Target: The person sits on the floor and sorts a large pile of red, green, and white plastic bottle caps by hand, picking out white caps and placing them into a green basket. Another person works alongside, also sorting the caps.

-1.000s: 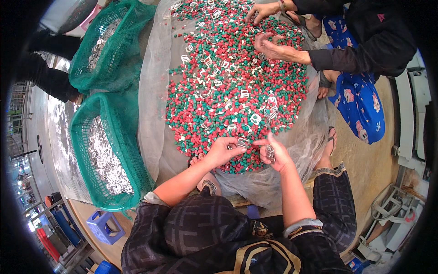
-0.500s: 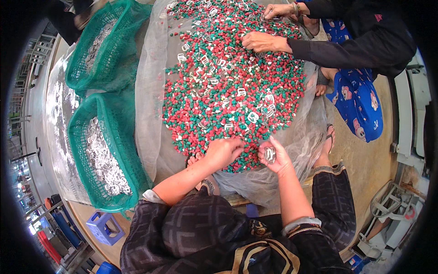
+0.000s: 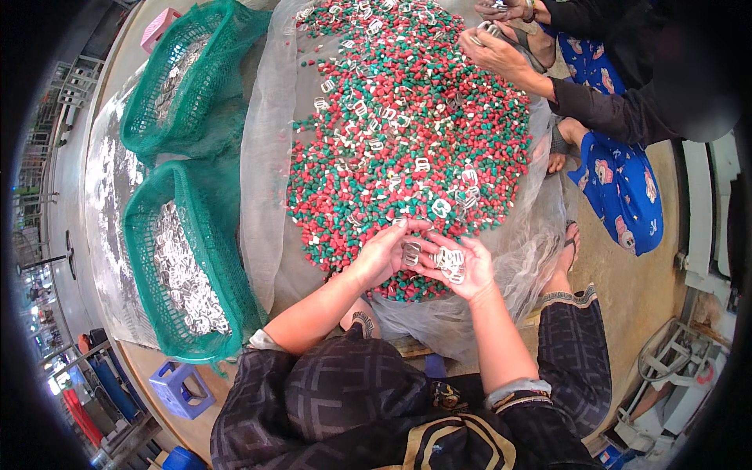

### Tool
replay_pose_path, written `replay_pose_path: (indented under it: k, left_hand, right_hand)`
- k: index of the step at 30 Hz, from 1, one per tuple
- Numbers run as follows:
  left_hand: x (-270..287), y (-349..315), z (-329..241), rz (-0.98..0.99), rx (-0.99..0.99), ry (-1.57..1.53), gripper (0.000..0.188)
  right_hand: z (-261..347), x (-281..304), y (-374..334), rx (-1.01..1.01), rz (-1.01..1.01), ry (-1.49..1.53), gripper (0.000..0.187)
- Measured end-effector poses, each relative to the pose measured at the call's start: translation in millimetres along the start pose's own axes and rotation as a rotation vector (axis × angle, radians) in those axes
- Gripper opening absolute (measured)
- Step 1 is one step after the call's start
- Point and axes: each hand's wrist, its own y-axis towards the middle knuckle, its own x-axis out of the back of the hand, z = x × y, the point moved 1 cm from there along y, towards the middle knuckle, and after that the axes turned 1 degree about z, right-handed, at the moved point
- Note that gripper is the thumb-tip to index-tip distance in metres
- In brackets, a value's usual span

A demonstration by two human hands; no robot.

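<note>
My two hands meet over the near end of a broad heap of small red, green and white cone-shaped pieces (image 3: pixel 407 168). My right hand (image 3: pixel 474 274) is turned palm up, its fingers curled around several pale metal slide buckles (image 3: pixel 450 264). Against its fingertips, my left hand (image 3: pixel 382 254) is cupped with a greyer buckle (image 3: pixel 410 252) at its fingers. More buckles lie scattered on the heap, such as a white one (image 3: pixel 440 207) just beyond my hands.
Two green net-lined baskets (image 3: pixel 135 243) holding buckles stand at the left. Sheer white mesh (image 3: pixel 262 157) lies under the heap. At the far right, another person's hands (image 3: pixel 505 55) hold buckles. A purple stool (image 3: pixel 180 388) stands at lower left.
My left hand has lifted off the heap and come to my right hand, which has opened to show its buckles. The other person's hands have risen from the pieces.
</note>
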Motion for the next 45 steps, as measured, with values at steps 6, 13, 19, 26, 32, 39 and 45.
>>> replay_pose_path:
  k: [6,13,19,26,32,39,45]
  left_hand:
    - [-21,-15,-5,0.078,-0.291,0.413,0.05]
    - [-45,-25,-38,-0.037,-0.385,0.972,0.04]
    - [-34,-33,-28,-0.255,-0.642,1.739,0.036]
    - [12,-54,-53,-0.271,-0.229,1.065,0.021]
    - [101,-125,-220,-0.895,-0.905,0.6,0.024]
    - [28,-87,-206,-0.73,-1.054,0.688,0.038]
    - [-20,-23,-19,-0.041,-0.055,-0.262,0.053]
  right_hand:
    - [-14,-3,12,-0.013,0.04,0.062,0.056]
    - [-25,5,19,-0.013,-0.023,0.029,0.044]
    - [-27,-7,22,-0.05,-0.063,-0.013,0.045]
    - [-28,-14,21,0.01,-0.24,-0.141,0.039]
    - [-22,-8,23,-0.035,-0.311,-0.26,0.024]
    - [-32,-56,28,0.215,-0.348,-0.471,0.027]
    - [-61,-92,31,0.995,-0.322,-1.371,0.017]
